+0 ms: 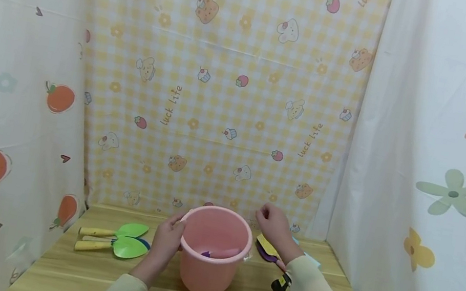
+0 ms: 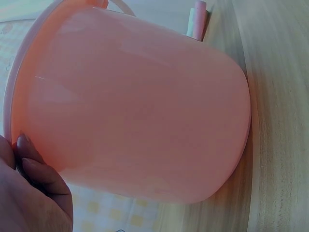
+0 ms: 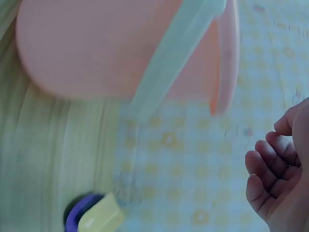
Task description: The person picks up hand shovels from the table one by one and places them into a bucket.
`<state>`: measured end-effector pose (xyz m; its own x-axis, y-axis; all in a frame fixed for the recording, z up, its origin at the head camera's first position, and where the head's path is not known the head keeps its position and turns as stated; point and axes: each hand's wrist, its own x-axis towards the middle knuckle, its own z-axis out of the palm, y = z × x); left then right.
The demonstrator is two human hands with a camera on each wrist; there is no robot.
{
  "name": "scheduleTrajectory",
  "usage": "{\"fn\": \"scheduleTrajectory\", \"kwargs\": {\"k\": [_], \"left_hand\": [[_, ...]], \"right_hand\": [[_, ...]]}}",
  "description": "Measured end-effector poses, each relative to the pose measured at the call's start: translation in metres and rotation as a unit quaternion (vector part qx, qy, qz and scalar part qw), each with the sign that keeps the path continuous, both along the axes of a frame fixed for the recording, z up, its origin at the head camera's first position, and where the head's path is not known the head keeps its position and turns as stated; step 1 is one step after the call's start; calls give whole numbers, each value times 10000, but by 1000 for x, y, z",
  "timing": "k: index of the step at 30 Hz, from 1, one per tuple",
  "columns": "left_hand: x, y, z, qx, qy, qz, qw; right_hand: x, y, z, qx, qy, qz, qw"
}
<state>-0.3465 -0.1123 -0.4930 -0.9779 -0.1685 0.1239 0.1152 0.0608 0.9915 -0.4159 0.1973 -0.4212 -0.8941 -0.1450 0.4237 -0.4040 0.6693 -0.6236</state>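
A pink bucket (image 1: 206,277) stands upright on the wooden table. My left hand (image 1: 166,240) grips its rim at the left, and in the left wrist view the fingers curl round that rim. Inside the bucket lies a tool with a pink handle (image 1: 225,253) and a purple end (image 1: 206,254); its full shape is hidden. To the right of the bucket, above rim height, my right hand (image 1: 273,224) hangs with loosely curled fingers, holding nothing. The right wrist view shows the bucket's pale carrying handle (image 3: 176,58) hanging across its side.
Left of the bucket lie two green trowels (image 1: 129,248) with yellowish handles, a blue piece partly under them. On the right are a purple scoop (image 1: 266,254), a yellow tool head (image 1: 268,245) and a light blue piece (image 1: 312,259), partly behind my forearm. Printed curtains surround the table.
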Motion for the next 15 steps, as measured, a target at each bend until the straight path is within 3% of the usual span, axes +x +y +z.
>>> {"fn": "scheduleTrajectory", "kwargs": {"k": [5,15], "left_hand": [[2,0,1,14,-10,-5,10000],[0,0,1,2,-33,-1,10000]], "right_hand": [[-4,30,-19,-46,-298,-322,9990],[-4,70,-54,578,-449,-836,9938]]}}
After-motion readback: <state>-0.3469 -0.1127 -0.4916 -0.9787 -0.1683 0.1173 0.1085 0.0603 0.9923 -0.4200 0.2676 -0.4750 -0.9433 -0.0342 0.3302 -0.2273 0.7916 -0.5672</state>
